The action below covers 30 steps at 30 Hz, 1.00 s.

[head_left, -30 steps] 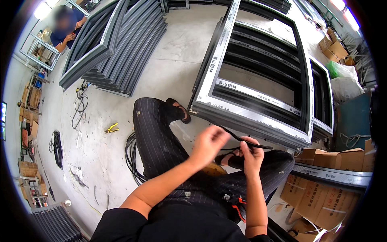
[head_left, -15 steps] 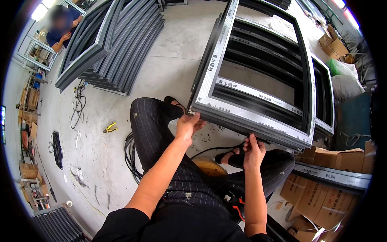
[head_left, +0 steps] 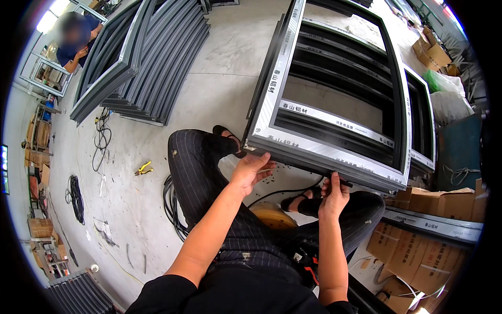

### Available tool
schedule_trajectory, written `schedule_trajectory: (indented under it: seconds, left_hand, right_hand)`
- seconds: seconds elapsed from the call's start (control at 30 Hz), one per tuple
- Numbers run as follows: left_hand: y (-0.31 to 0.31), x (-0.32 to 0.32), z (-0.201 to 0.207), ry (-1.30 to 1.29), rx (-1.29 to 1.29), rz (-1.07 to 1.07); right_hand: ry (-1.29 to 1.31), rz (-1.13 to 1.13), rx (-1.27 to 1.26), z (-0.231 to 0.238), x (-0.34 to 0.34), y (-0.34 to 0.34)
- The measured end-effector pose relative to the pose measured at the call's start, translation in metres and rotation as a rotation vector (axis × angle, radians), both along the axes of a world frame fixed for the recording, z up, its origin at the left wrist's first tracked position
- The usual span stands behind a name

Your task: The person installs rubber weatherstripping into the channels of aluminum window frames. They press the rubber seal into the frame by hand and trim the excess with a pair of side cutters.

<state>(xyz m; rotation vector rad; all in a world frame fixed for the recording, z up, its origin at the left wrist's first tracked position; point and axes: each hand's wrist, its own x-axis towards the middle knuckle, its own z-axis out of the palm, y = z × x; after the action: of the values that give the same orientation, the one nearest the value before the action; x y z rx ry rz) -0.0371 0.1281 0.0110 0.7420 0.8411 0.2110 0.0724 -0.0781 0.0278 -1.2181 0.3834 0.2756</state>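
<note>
Black flexible strip (head_left: 345,183): at the fingertips of the right hand (head_left: 333,198), just under the near edge of the upper window frame (head_left: 314,148). Right thumb and forefinger together, pinched on the strip; a short dark end juts out to the right of them. A thin black line (head_left: 285,192) crosses the floor from the loops (head_left: 171,209) beside the person's left leg up to this hand; whether it is one piece with the pinched end cannot be told.

Left hand (head_left: 251,174): near the frame's near left corner, thumb against the underside edge, fingers loosely bent below it. Cannot tell whether these fingers clamp anything; the strip's course between the two hands is hidden or merges with the dark edge.

Markings: pale protective film on the frame face, dark printed characters repeated along the left, near and right members. Similar printing on the pale bar (head_left: 340,123) seen through the opening, and on the filmed profile (head_left: 434,222) at right. Cartons (head_left: 426,259) below that profile carry reddish-brown print, partly blurred
</note>
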Motion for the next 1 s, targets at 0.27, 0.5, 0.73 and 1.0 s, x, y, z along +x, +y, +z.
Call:
schedule_trajectory:
  seconds: [0.27, 0.5, 0.73, 1.0]
  left_hand:
    - [-0.008, 0.005, 0.004, 0.093, 0.020, 0.046]
    - [-0.014, 0.011, -0.011, -0.021, -0.007, -0.053]
    - [-0.025, 0.017, 0.010, -0.035, -0.085, -0.009]
    - [-0.029, 0.020, -0.004, 0.010, -0.030, -0.060]
  right_hand:
    - [-0.043, 0.014, -0.044, 0.002, 0.001, 0.001]
    - [-0.050, 0.028, -0.036, 0.003, 0.000, 0.002]
    - [-0.024, 0.030, -0.057, -0.002, 0.004, -0.005]
    - [-0.033, -0.016, 0.024, -0.008, 0.010, -0.023]
